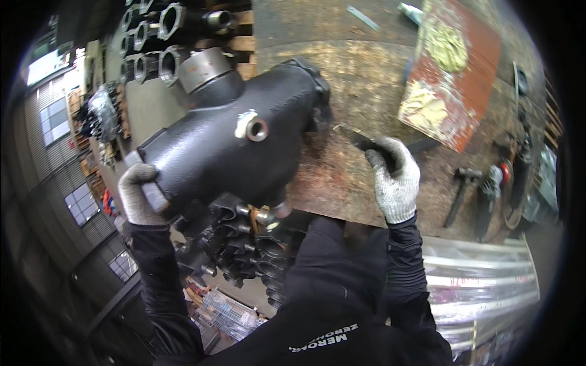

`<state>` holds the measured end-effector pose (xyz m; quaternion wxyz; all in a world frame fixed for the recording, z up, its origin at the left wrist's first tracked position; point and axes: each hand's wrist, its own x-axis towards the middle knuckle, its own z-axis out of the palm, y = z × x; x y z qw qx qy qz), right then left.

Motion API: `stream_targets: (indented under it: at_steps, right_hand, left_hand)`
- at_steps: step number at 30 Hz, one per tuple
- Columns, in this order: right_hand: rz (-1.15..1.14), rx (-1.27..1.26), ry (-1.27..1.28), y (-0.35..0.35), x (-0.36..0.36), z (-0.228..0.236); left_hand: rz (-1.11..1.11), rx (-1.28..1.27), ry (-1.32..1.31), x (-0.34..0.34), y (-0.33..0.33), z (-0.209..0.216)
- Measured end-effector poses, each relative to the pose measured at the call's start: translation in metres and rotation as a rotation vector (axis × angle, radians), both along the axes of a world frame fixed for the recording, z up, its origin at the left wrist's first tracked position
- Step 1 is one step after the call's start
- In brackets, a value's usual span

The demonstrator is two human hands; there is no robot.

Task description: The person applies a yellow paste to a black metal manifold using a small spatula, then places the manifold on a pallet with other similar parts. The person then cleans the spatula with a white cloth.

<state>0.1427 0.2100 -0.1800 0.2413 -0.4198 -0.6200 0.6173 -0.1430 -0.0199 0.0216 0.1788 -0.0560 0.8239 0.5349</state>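
The left hand (139, 194) grips the big black pipe (220, 155), which sticks out past the tabletop's (360, 79) left edge; hold it steady. The right hand (394, 177) pinches a thin tool (354, 134); move it gently.

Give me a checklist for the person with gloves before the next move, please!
1. Left hand on the end of the black metal pipe: ok.
2. Right hand holding the thin tool: ok.
3. Gloves on both hands: ok.
4. Yellowish paste on the reddish board: ok, two patches.
5. Hammer apart from both hands: ok, on the workbench.
6. Tool's tip touching the pipe: cannot tell.
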Motion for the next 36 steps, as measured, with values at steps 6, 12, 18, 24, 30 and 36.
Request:
stream_targets:
  at_steps: [6,12,18,24,30,36]
  right_hand:
    - [0.379,-0.122,0.153,0.013,-0.079,-0.014]
    - [0.562,-0.075,0.194,0.023,-0.113,-0.042]
    - [0.676,-0.055,0.265,0.029,-0.135,-0.050]
    - [0.786,-0.092,0.214,0.038,-0.151,-0.047]
    - [0.841,-0.055,0.231,0.043,-0.157,-0.044]
    - [0.862,0.037,0.219,0.039,-0.164,-0.045]
  left_hand:
    - [0.160,0.092,-0.230,0.003,0.030,0.003]
    - [0.249,-0.010,-0.116,0.013,0.037,0.007]
    - [0.255,-0.041,-0.062,0.017,0.044,0.005]
    - [0.301,0.012,-0.139,0.014,0.040,0.005]
    - [0.355,-0.017,-0.158,0.008,0.024,0.003]
    - [0.281,0.022,-0.137,0.002,0.006,0.002]
